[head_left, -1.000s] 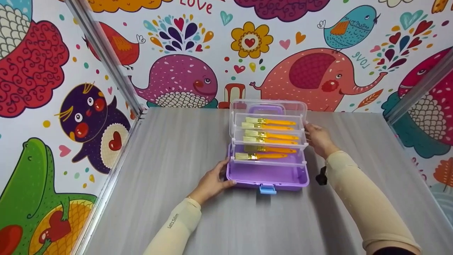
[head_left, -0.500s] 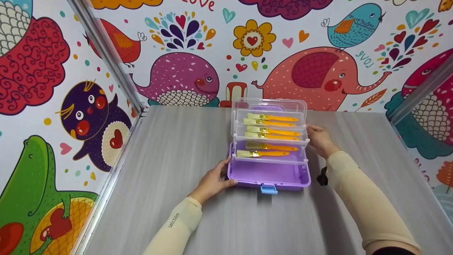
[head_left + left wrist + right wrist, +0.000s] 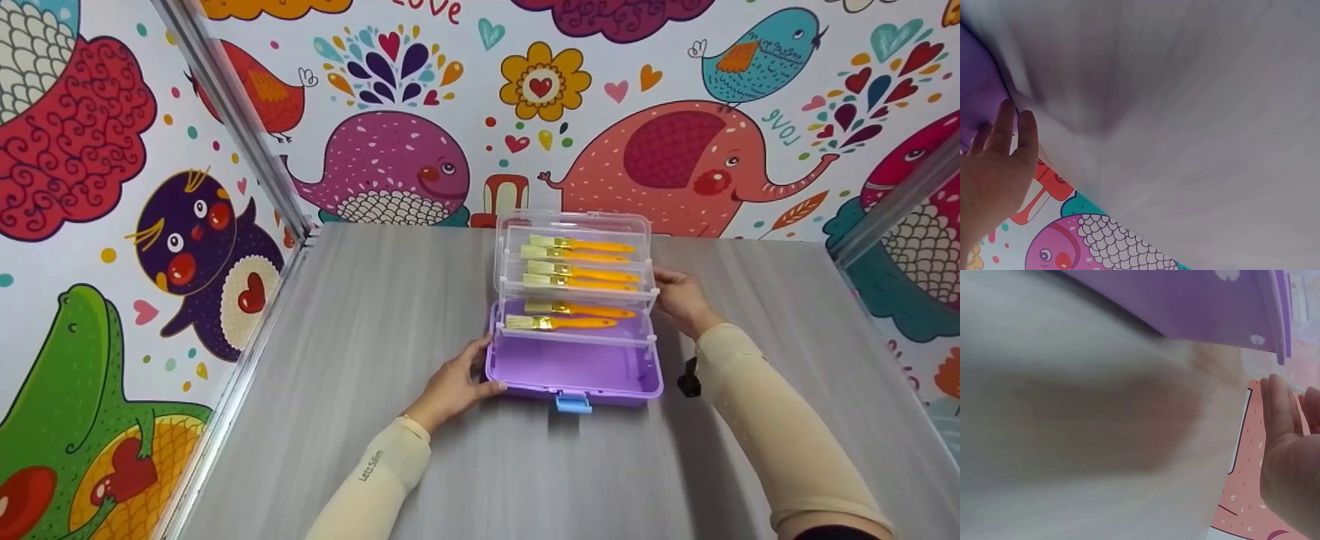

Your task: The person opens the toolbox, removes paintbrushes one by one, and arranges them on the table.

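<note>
On the table (image 3: 360,300): a purple box (image 3: 574,364) stood open toward the back, its blue latch (image 3: 574,403) facing the person.
Clear lid (image 3: 637,223): was raised behind, near the printed wall (image 3: 469,90).
Clear trays (image 3: 577,337): rose in steps above the back part of the box.
Brushes (image 3: 562,322): six lay there in three pairs, bristles leftward, orange handles rightward.
Left hand (image 3: 455,384): rested against the box's front left corner, unclenched, thumb at the front rim, the other fingers stretched loosely along the side.
Right hand (image 3: 679,300): was at the right end of the trays, fingers extended; whether it pinched an edge could not be told.
Sleeves (image 3: 379,472): were pale, on both forearms.
</note>
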`<state>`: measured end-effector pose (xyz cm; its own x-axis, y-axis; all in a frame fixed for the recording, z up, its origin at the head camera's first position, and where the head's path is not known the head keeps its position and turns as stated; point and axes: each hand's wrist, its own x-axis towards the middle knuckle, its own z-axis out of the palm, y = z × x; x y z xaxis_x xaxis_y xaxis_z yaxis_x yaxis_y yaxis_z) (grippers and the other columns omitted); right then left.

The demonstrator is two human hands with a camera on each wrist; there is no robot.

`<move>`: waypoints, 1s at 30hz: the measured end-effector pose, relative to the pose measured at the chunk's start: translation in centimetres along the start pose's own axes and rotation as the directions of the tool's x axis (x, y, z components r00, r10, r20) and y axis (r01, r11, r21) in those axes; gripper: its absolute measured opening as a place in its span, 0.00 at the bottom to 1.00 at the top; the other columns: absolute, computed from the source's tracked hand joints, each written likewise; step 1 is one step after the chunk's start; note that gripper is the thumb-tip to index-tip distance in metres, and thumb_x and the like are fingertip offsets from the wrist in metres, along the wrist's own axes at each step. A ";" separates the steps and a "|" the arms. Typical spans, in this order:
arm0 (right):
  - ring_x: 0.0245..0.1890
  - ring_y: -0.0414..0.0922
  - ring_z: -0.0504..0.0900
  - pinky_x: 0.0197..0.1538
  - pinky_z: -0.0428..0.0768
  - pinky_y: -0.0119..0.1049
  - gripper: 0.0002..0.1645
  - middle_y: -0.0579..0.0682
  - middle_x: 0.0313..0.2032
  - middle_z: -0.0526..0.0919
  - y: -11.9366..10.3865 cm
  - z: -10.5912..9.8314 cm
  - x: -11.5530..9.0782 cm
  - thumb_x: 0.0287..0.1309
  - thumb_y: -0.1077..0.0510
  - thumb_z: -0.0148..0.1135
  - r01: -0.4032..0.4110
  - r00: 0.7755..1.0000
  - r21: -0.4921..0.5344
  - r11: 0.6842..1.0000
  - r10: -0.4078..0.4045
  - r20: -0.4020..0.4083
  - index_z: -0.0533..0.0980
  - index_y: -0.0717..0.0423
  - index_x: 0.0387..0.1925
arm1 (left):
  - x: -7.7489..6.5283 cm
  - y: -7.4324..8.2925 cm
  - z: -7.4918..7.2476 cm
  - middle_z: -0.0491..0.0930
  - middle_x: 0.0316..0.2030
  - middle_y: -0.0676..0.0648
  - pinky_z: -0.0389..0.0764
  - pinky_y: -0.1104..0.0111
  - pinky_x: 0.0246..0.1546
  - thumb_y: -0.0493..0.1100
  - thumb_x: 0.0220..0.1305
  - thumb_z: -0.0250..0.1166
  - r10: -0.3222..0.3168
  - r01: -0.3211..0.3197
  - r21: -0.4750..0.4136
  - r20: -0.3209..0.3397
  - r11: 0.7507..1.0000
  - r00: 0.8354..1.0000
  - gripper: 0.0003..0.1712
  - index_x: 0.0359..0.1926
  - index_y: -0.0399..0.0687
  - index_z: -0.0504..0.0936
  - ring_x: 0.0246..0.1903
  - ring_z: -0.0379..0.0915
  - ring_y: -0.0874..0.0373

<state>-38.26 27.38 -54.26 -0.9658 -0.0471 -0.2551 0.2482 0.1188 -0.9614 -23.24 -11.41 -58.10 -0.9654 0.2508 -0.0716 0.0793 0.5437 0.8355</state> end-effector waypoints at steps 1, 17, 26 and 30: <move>0.41 0.37 0.82 0.51 0.81 0.34 0.27 0.48 0.48 0.81 0.0 0.0 0.0 0.75 0.64 0.48 0.000 1.000 -0.010 1.000 0.000 0.008 0.64 0.62 0.72 | 0.0 0.0 0.0 0.74 0.63 0.41 0.65 0.49 0.65 0.56 0.55 0.75 -0.001 0.001 0.000 0.001 1.000 1.000 0.52 0.76 0.54 0.60 0.61 0.72 0.46; 0.37 0.39 0.83 0.47 0.83 0.36 0.26 0.45 0.40 0.84 -0.1 -0.4 -0.1 0.71 0.67 0.52 -0.088 0.995 -0.056 0.995 0.090 0.033 0.67 0.67 0.68 | 0.1 0.2 0.0 0.75 0.63 0.42 0.67 0.49 0.64 0.56 0.55 0.75 -0.016 0.016 0.020 -0.004 1.000 1.000 0.51 0.75 0.55 0.61 0.61 0.72 0.47; 0.39 0.40 0.83 0.49 0.82 0.36 0.27 0.47 0.42 0.84 -0.1 -0.4 0.1 0.71 0.66 0.52 -0.114 0.993 -0.047 0.992 0.115 0.035 0.67 0.64 0.69 | 0.1 0.2 -0.1 0.74 0.63 0.40 0.67 0.50 0.64 0.56 0.55 0.75 -0.006 0.006 0.004 -0.007 1.000 1.000 0.51 0.76 0.55 0.61 0.61 0.72 0.46; 0.40 0.40 0.82 0.48 0.82 0.35 0.27 0.54 0.50 0.82 0.2 -0.3 0.3 0.71 0.66 0.52 -0.117 0.992 -0.065 0.991 0.119 0.035 0.66 0.65 0.69 | 0.1 0.2 0.0 0.75 0.63 0.40 0.67 0.50 0.64 0.55 0.54 0.76 -0.008 0.008 0.005 -0.010 1.000 1.000 0.51 0.76 0.56 0.61 0.61 0.72 0.47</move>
<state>-38.52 27.70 -54.50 -0.9260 -0.0676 -0.3715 0.3539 0.1879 -0.9162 -23.34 -11.31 -57.94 -0.9684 0.2385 -0.0727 0.0729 0.5497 0.8321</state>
